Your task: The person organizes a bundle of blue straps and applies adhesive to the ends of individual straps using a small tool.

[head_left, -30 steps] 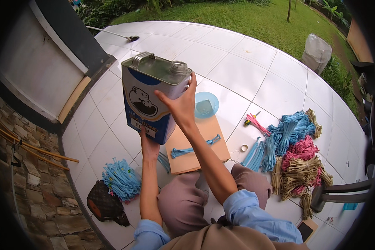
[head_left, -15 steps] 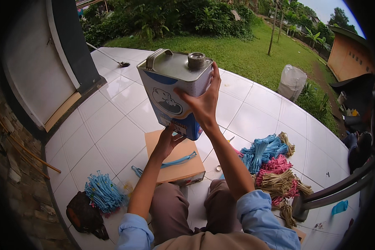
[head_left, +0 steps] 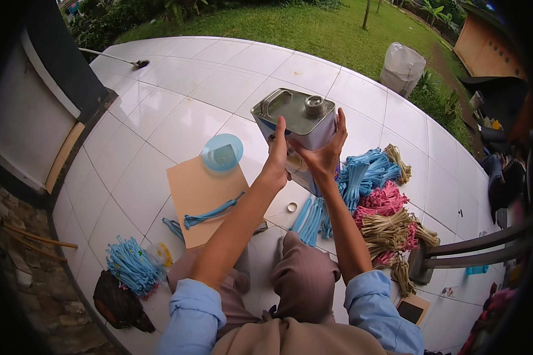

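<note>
A large rectangular metal can (head_left: 296, 116) with a screw cap and a top handle is held up in front of me between both hands. My left hand (head_left: 275, 158) is closed on its left side, thumb upward. My right hand (head_left: 326, 155) wraps its right side, fingers up along the far edge. The can stands roughly upright, its top tilted toward me. Below and left of it lies a cardboard box (head_left: 186, 177) with a bundle of blue cords (head_left: 213, 212) across it. At the box's far edge rests a round, light-blue plastic dish (head_left: 236, 145).
Blue cord bundles (head_left: 361, 177), pink bundles (head_left: 382, 204) and beige bundles (head_left: 391, 234) pile up at right, beside a chair leg (head_left: 479, 247). More blue cords (head_left: 133, 266) and a dark bag (head_left: 118, 302) lie at left. A tape roll (head_left: 292, 207) sits near my knees.
The can has come lower and to the right. My left hand has shifted from its underside to its left side. The blue dish, hidden before, now shows; the view has tilted down.
</note>
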`<state>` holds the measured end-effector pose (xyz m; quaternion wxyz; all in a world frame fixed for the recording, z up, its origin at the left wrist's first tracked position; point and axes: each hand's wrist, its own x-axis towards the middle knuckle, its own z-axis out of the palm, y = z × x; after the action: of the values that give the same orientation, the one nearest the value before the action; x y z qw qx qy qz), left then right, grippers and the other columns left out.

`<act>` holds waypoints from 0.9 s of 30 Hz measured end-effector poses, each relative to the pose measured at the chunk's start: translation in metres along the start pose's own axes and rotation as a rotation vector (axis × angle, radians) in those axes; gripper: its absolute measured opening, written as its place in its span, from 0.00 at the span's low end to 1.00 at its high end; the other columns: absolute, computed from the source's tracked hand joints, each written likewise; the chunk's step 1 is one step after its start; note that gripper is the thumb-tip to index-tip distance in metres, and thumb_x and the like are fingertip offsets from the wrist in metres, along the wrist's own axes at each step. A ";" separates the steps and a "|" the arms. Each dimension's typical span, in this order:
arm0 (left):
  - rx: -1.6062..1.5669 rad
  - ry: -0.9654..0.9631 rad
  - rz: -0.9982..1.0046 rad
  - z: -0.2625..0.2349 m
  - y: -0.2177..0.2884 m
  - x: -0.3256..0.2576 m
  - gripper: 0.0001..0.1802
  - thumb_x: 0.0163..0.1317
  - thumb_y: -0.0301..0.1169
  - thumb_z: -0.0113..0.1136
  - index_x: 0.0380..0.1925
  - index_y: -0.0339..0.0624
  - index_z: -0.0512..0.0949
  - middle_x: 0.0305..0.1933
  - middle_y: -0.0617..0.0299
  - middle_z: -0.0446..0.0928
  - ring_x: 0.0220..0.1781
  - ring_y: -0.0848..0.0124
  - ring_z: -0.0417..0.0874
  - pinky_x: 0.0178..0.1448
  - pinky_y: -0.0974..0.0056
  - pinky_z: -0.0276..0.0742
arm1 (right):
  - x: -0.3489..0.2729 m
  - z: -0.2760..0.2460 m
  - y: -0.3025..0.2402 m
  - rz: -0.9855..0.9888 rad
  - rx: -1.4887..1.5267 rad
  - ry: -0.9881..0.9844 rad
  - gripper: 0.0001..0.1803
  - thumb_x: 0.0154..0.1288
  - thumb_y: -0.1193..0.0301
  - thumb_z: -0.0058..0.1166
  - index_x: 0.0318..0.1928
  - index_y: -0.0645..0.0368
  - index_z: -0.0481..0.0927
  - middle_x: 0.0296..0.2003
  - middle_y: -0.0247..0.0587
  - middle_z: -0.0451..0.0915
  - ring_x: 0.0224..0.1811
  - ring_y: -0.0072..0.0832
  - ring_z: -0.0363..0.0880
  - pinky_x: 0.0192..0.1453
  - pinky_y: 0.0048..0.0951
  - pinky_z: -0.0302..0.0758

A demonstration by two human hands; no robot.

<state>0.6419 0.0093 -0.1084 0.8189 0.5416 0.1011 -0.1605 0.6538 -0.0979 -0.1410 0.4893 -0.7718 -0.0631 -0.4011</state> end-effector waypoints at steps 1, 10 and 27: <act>-0.053 0.048 -0.025 0.003 -0.010 0.005 0.53 0.48 0.71 0.42 0.65 0.48 0.48 0.68 0.50 0.47 0.69 0.45 0.44 0.55 0.32 0.52 | -0.009 0.004 0.013 -0.018 -0.031 -0.027 0.64 0.29 0.58 0.75 0.65 0.63 0.48 0.55 0.55 0.58 0.57 0.47 0.58 0.60 0.45 0.60; -0.266 0.328 0.241 -0.053 -0.138 0.076 0.48 0.59 0.37 0.53 0.68 0.40 0.30 0.73 0.52 0.35 0.73 0.61 0.42 0.72 0.62 0.39 | -0.089 0.042 0.082 0.210 0.078 -0.157 0.65 0.28 0.65 0.73 0.66 0.66 0.45 0.53 0.53 0.58 0.58 0.46 0.59 0.62 0.39 0.59; -0.043 0.541 0.410 -0.081 -0.206 0.097 0.42 0.64 0.38 0.48 0.68 0.41 0.34 0.73 0.54 0.38 0.73 0.63 0.44 0.72 0.63 0.41 | -0.145 0.071 0.142 0.319 0.355 -0.235 0.63 0.30 0.71 0.73 0.65 0.64 0.42 0.58 0.52 0.54 0.61 0.41 0.59 0.63 0.35 0.61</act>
<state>0.6562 -0.0057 -0.3497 0.7889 0.5562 0.2073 0.1591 0.6664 -0.0710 -0.3540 0.6632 -0.7155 -0.0665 -0.2093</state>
